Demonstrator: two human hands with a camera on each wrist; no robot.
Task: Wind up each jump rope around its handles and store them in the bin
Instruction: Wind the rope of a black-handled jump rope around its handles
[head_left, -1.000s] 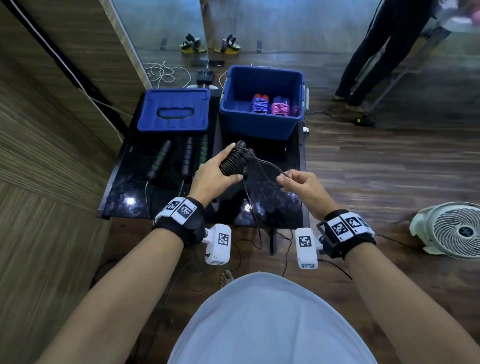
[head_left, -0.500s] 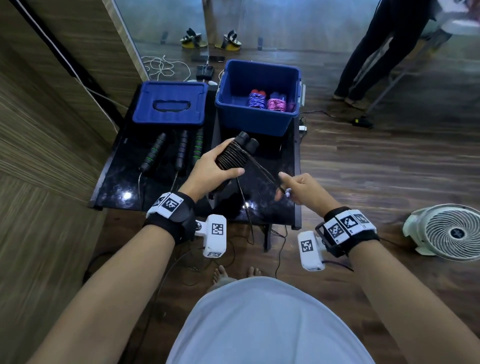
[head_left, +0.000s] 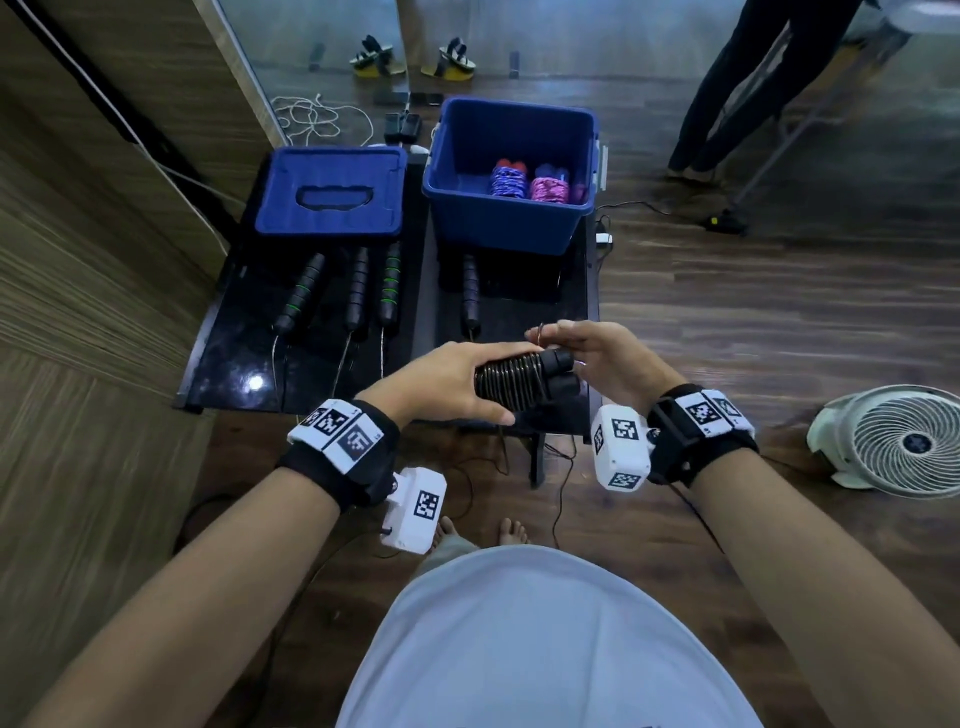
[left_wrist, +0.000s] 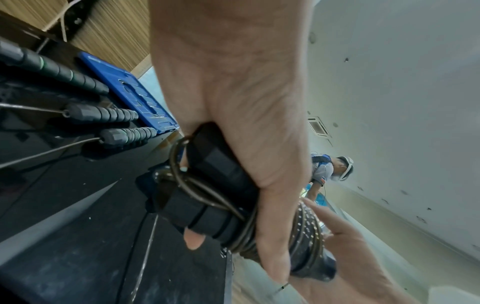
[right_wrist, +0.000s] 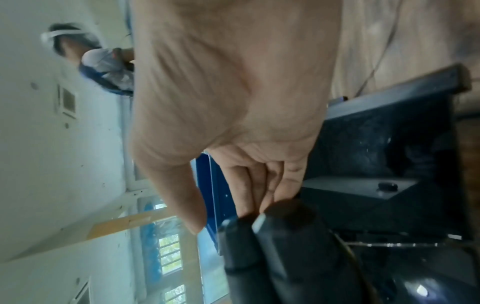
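- Lid (head_left: 330, 195) and four unwound handles (head_left: 358, 291) up and left of left hand (head_left: 441, 382), flat on table (head_left: 228, 358), cables trailing off the near edge.
- Left hand curled round the black rope bundle (head_left: 511, 384), thumb below, fingers over the coils. Gripping firm.
- Changed since a second ago: bundle turned from end-up to lying sideways, handle ends now pointing right; loose cable run between the hands gone, taken up onto the coils.
- Right hand (head_left: 602, 358) closed in from well apart to touching the bundle's right end; thumb and finger pinching a small cable loop (head_left: 540, 332) on top.
- Meaning, as a guess: winding of this rope nearly done, tail being tucked; drop into bin next.
- Bin (head_left: 511, 223) ahead of both hands, open, two wound ropes (head_left: 527, 184) already inside. Two more ropes, judging by the four handles, not yet wound.
- Left wrist view only: cable crossing over both handles (left_wrist: 207, 197) near the palm, a strand hanging down to the table edge.
- Right wrist view only: two handle end caps (right_wrist: 262, 232) touching the fingertips (right_wrist: 259, 197); pinched loop not visible there.
- Head view only: bin contents.
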